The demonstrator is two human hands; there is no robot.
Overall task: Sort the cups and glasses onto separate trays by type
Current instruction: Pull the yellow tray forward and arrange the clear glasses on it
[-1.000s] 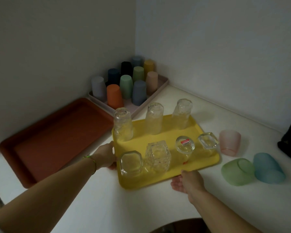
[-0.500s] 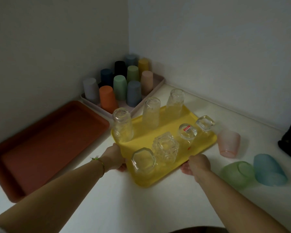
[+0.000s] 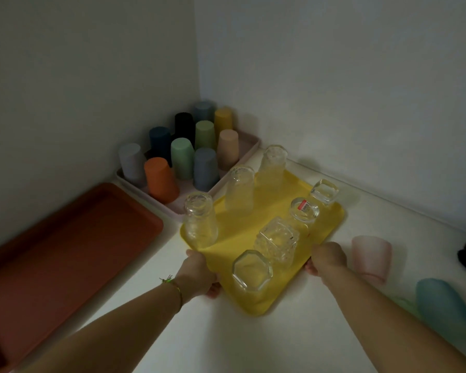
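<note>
Two outstretched arms: left hand (image 3: 197, 273) and right hand (image 3: 327, 258) each grip a near edge of the yellow tray (image 3: 242, 230). It is mid-bench (image 3: 226, 345), just beside the pink tray (image 3: 250, 142), long axis slanting near-left to far-right.

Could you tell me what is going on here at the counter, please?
A person grips the yellow tray by its near edges, left hand and right hand on either side. Seven clear glasses stand upside down on it. Coloured plastic cups stand in the pink tray in the corner. A frosted pink cup and a blue cup sit loose on the counter, unsorted.
</note>
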